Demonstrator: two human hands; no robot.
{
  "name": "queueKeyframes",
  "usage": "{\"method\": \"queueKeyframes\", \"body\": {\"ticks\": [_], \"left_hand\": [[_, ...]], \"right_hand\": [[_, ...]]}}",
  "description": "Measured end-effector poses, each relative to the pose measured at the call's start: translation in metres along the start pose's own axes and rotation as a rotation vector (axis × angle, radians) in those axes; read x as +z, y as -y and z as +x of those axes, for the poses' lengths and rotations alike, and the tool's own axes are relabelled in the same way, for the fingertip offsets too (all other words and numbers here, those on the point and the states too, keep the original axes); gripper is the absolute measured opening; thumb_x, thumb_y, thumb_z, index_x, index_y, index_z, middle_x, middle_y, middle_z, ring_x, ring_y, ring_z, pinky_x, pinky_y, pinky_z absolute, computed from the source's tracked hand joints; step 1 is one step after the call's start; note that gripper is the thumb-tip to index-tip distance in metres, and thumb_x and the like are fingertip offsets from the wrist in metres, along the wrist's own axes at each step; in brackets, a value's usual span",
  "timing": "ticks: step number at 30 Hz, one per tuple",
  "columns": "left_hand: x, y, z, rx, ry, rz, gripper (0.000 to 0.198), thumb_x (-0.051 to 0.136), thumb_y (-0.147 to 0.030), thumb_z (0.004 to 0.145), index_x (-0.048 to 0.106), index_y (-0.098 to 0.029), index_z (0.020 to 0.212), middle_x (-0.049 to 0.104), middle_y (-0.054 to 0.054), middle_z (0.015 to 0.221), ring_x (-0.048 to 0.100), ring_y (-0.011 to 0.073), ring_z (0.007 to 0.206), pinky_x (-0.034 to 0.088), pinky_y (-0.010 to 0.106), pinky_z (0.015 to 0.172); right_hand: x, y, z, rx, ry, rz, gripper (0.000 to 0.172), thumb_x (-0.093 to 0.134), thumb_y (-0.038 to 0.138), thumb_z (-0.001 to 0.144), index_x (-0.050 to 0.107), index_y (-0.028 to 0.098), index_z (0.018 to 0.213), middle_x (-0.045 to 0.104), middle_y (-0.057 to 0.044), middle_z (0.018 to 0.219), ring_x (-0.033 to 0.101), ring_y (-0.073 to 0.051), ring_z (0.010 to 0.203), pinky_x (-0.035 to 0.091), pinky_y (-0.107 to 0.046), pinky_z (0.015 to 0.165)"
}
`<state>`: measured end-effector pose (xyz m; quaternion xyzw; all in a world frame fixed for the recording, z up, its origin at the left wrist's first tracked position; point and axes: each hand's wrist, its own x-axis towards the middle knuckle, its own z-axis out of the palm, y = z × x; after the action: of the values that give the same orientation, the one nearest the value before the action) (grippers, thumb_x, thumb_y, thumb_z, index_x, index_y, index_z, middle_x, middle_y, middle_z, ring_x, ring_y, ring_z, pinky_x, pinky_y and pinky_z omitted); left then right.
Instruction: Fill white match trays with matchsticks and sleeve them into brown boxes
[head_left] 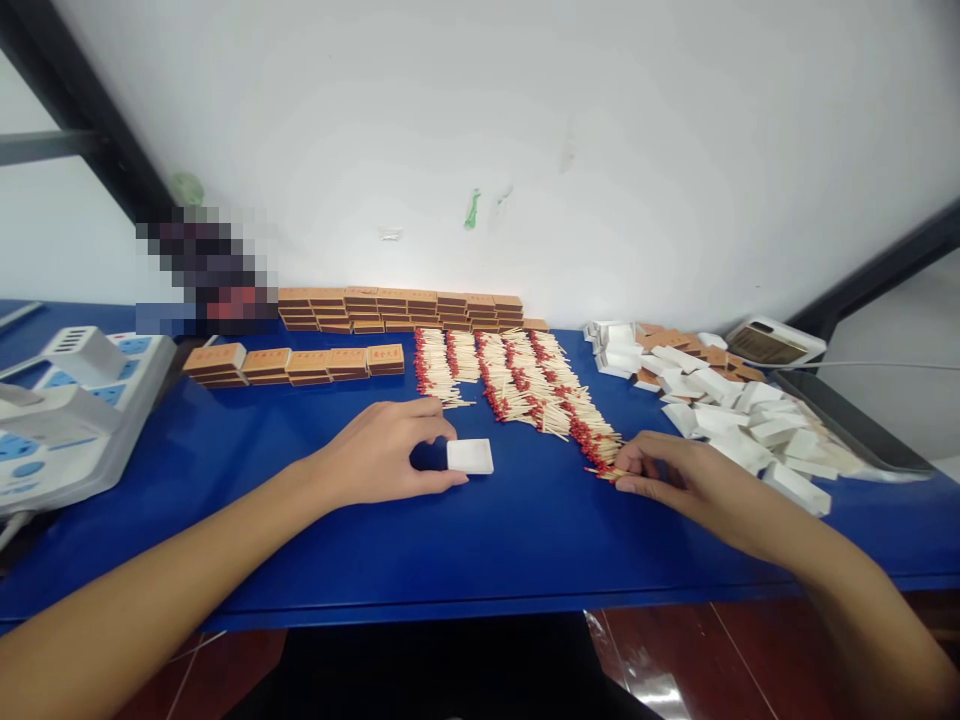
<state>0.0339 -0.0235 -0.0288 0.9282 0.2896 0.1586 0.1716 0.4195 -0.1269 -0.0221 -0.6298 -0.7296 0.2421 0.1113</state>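
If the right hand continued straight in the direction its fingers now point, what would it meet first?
The right hand would probably first meet the pale wooden matchsticks with red heads directly before it, though exact depth is unclear.

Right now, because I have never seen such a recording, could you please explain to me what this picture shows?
There is no machine here, only a person's two bare hands. The single picture comes from a camera worn on the head, looking forward and down. On the blue table lie bands of red-tipped matches. Closed matchboxes are stacked to their left and behind; white inner trays and brown sleeves are heaped at right. The left hand holds one white matchbox tray by its end. The right hand touches the nearest matches; its exact grip is unclear.
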Motion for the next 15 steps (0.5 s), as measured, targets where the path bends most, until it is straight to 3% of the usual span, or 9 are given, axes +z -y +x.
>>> {"method": "queueKeyframes", "body": {"ticks": [10, 15], "left_hand": [[0.000, 0.000, 0.000, -0.004, 0.004, -0.003, 0.036, 0.072, -0.054, 0.093, 0.077, -0.022, 0.108, 0.064, 0.000, 0.089, 0.056, 0.0119, 0.068, 0.038, 0.027, 0.060], [0.000, -0.001, 0.001, -0.003, 0.013, 0.006, 0.035, 0.073, -0.053, 0.093, 0.078, -0.021, 0.108, 0.065, 0.000, 0.090, 0.057, 0.0117, 0.068, 0.038, 0.027, 0.061]], "right_hand": [[0.016, -0.002, -0.006, -0.061, -0.033, -0.058, 0.037, 0.041, 0.056, 0.109, 0.058, 0.026, 0.097, 0.063, -0.008, 0.104, 0.061, -0.025, 0.094, 0.050, -0.043, 0.088], [0.022, 0.000, -0.005, -0.057, -0.077, -0.024, 0.032, 0.042, 0.054, 0.110, 0.054, 0.026, 0.099, 0.062, -0.006, 0.101, 0.061, -0.024, 0.091, 0.050, -0.041, 0.085]]}}
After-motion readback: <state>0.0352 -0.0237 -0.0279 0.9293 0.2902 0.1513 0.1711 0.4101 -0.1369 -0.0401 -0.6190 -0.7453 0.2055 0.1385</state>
